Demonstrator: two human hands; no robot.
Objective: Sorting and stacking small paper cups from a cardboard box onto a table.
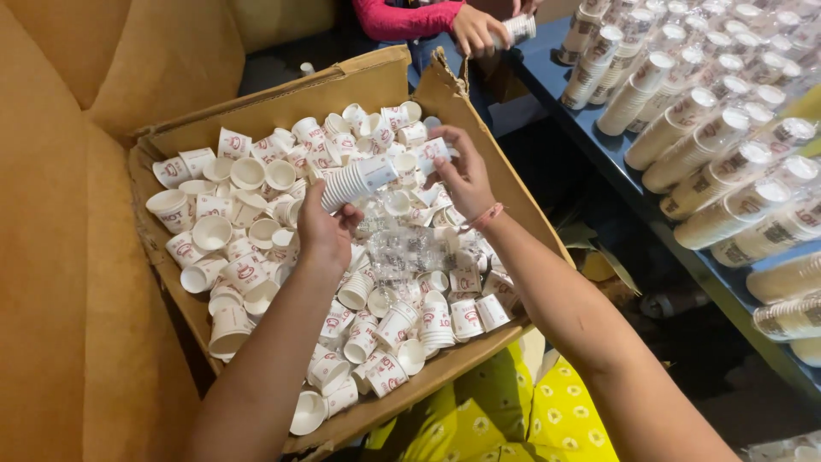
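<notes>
Cups are lying loose and jumbled in an open cardboard box (205,128), which is tilting toward the person so both hands can reach in from above. The left hand (323,229) is clamping one end of a nested stack of cups (376,174), held nearly level over the box; the right hand (464,175) is grasping the other end, so the stack is being supported at both ends and is not sagging or sliding apart. Both grips are closed on the stack. The loose cups (231,248) are small, tapered and thin-walled, white paper with red print, lying on their sides, upright and upside down. A crumpled piece of clear plastic film (402,248) is resting on them just below the stack. The box is plain brown corrugated board with bent, torn flaps. To the right, long sleeved stacks of cups (710,145) are lying in rows on a dark blue worktop (599,145). At the top, another person's hand (481,30) in a pink sleeve is holding a short stack.
</notes>
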